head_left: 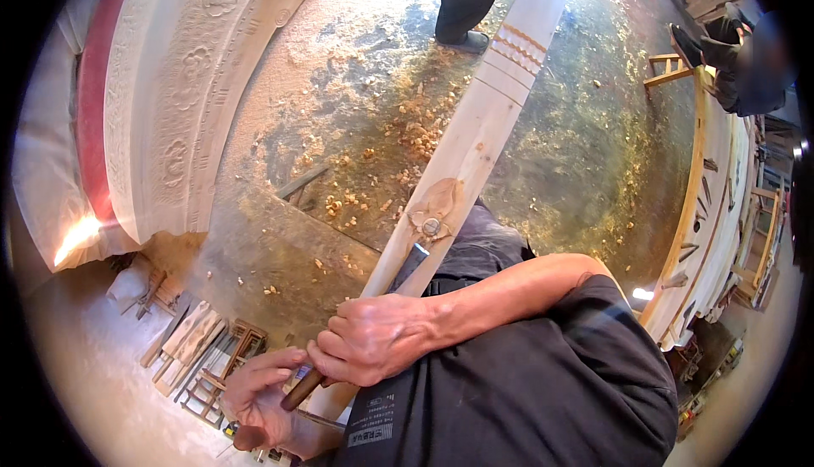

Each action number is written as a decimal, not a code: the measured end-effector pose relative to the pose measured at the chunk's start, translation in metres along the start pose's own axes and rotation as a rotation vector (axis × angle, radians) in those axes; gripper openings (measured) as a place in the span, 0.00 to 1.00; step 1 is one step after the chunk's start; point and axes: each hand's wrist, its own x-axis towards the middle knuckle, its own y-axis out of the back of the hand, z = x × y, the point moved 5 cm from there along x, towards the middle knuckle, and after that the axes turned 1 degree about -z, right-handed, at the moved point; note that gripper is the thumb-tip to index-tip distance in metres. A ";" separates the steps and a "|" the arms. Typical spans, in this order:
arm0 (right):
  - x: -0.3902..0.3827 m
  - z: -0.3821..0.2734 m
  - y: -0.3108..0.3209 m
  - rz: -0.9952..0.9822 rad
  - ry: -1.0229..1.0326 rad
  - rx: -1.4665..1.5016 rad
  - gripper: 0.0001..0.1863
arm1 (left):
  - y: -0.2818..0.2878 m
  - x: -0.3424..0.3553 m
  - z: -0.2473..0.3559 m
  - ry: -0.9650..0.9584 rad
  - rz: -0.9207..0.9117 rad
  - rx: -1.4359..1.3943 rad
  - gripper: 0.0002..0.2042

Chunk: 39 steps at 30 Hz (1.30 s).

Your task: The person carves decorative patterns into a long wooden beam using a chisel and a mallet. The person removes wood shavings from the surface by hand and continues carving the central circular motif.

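Note:
A long pale wooden beam (pixel 462 158) runs from my lap up to the far right, with a carved flower (pixel 431 228) near me and scalloped bands farther up. My right hand (pixel 373 340) is closed around a chisel, whose flat metal tip (pixel 420 250) points at the flower's lower edge. The chisel's brown wooden handle (pixel 302 391) sticks out behind that fist, close to the fingers of my left hand (pixel 270 395). This left hand is curled around a thin tool with a rounded brown handle end (pixel 248 439); its kind is unclear.
Wood shavings (pixel 424 115) litter the floor. Large carved panels (pixel 182 77) lean at the left above wood offcuts (pixel 193 340). One person (pixel 471 1) stands at the beam's far end. Another person (pixel 746 64) is at the right, beside a long bench (pixel 691 213) with several tools.

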 end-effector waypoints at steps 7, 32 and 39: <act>-0.005 0.001 -0.012 -0.076 0.011 0.037 0.17 | -0.003 -0.012 -0.029 0.105 -0.089 0.021 0.54; -0.004 0.003 -0.014 -0.209 -0.051 0.159 0.13 | -0.005 -0.024 -0.041 0.169 0.337 -0.265 0.61; -0.008 0.005 -0.015 -0.215 -0.055 0.221 0.15 | 0.000 -0.027 -0.047 0.163 0.219 -0.292 0.61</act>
